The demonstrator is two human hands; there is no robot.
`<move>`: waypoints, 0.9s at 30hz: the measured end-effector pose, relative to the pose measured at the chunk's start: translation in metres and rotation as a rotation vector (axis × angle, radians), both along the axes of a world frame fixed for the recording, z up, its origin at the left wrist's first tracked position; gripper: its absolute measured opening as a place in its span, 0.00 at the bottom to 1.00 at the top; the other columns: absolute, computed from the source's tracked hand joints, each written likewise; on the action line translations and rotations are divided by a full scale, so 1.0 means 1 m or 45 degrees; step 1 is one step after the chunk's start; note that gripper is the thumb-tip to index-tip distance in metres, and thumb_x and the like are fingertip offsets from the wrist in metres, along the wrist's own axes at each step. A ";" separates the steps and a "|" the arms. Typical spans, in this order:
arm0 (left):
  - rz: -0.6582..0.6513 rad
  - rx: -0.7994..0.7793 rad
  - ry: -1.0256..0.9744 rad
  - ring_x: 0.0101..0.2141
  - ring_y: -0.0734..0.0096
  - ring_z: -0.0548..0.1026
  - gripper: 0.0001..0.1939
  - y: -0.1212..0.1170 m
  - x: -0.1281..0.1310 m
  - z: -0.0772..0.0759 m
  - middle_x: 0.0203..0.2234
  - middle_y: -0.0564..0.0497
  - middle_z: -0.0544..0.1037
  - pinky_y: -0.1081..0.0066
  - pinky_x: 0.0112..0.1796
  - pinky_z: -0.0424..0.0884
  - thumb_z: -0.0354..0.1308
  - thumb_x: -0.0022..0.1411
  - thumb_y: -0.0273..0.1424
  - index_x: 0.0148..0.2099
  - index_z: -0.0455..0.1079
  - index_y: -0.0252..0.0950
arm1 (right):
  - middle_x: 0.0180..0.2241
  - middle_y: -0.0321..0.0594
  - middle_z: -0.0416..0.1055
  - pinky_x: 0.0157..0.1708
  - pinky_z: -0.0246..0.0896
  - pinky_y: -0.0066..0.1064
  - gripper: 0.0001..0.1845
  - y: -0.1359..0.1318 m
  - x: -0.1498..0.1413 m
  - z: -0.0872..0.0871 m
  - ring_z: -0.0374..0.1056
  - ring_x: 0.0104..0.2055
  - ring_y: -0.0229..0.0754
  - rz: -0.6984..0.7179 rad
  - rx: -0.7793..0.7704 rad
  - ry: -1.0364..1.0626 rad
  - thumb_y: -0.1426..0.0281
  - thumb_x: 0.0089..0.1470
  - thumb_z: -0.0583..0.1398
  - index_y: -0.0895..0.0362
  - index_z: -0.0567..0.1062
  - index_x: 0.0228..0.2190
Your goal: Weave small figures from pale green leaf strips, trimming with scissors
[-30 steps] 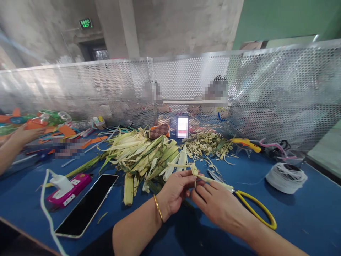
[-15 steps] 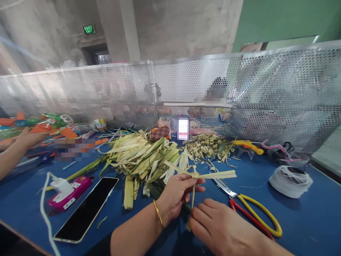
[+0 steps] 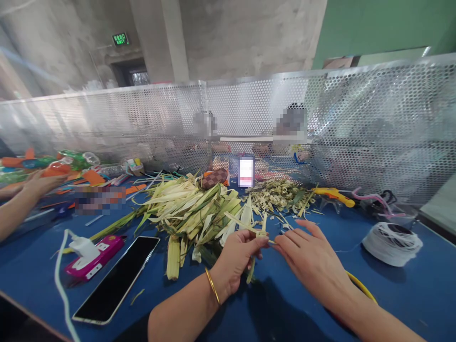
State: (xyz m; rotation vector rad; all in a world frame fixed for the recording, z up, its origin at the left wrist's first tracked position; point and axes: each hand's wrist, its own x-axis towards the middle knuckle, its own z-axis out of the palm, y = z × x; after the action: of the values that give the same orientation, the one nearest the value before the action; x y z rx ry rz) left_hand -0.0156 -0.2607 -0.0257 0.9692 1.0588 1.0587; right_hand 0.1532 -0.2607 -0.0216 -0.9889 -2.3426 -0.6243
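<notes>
Between thumb and fingers my left hand (image 3: 239, 256) pinches the crossing of some pale corn husk strips (image 3: 262, 232). One strip sticks up, one points left and one hangs below the fingers. My right hand (image 3: 309, 251) is closed on the end of the strip that reaches right, its little finger side raised. Just beyond the left hand lies a heap of corn husks (image 3: 192, 202), with a cut stalk piece at its near side. Scissors lie beneath my right forearm; only part of the yellow handle (image 3: 361, 285) shows clearly.
Left on the blue table are a black phone (image 3: 117, 280) and a magenta power strip (image 3: 94, 259). A white twine roll (image 3: 392, 243) and yellow glue gun (image 3: 335, 195) stand right. Husk scraps (image 3: 281, 195) lie before a perforated screen (image 3: 245, 104). Another person's hand (image 3: 39, 183) is far left.
My right hand has moved up and right, from the strip hanging below to the one on the right. It now covers most of the scissors. The left hand keeps its pinch.
</notes>
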 end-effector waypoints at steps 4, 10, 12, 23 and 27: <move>0.050 0.044 0.052 0.18 0.83 0.62 0.20 0.002 0.001 -0.005 0.22 0.52 0.73 0.80 0.15 0.47 0.65 0.42 0.44 0.29 0.70 0.32 | 0.19 0.35 0.68 0.44 0.51 0.40 0.21 -0.007 -0.001 0.005 0.64 0.24 0.39 0.050 -0.017 0.022 0.72 0.64 0.45 0.56 0.71 0.24; -0.008 0.020 -0.048 0.19 0.82 0.64 0.20 0.001 -0.002 0.001 0.22 0.52 0.72 0.80 0.15 0.48 0.66 0.42 0.44 0.30 0.70 0.32 | 0.25 0.38 0.73 0.36 0.58 0.36 0.21 -0.002 0.014 0.018 0.67 0.28 0.41 0.149 -0.685 0.339 0.63 0.63 0.48 0.54 0.76 0.27; -0.095 -0.024 -0.087 0.19 0.81 0.64 0.20 0.000 -0.003 0.004 0.22 0.51 0.73 0.79 0.15 0.47 0.64 0.44 0.45 0.30 0.70 0.32 | 0.27 0.40 0.75 0.32 0.61 0.35 0.24 0.005 0.022 0.018 0.69 0.31 0.43 0.198 -1.184 0.567 0.56 0.61 0.47 0.54 0.78 0.29; -0.312 -0.112 0.027 0.15 0.86 0.50 0.18 -0.008 0.004 0.001 0.14 0.59 0.62 0.75 0.18 0.38 0.65 0.42 0.43 0.26 0.70 0.32 | 0.17 0.32 0.64 0.20 0.52 0.26 0.19 0.006 -0.008 -0.007 0.56 0.19 0.32 0.145 -1.839 1.823 0.56 0.35 0.69 0.58 0.71 0.19; -0.359 -0.096 0.084 0.14 0.85 0.46 0.13 -0.011 0.006 0.004 0.11 0.61 0.56 0.73 0.19 0.37 0.63 0.44 0.39 0.25 0.73 0.32 | 0.15 0.32 0.62 0.23 0.55 0.28 0.22 0.006 -0.008 -0.007 0.57 0.19 0.34 0.087 -1.514 1.691 0.53 0.41 0.65 0.56 0.66 0.15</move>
State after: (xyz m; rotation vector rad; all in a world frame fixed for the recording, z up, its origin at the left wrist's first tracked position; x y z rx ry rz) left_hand -0.0099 -0.2720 -0.0214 1.0625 0.9752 0.7550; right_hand 0.1454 -0.2548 -0.0289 -1.1490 -1.2757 1.2754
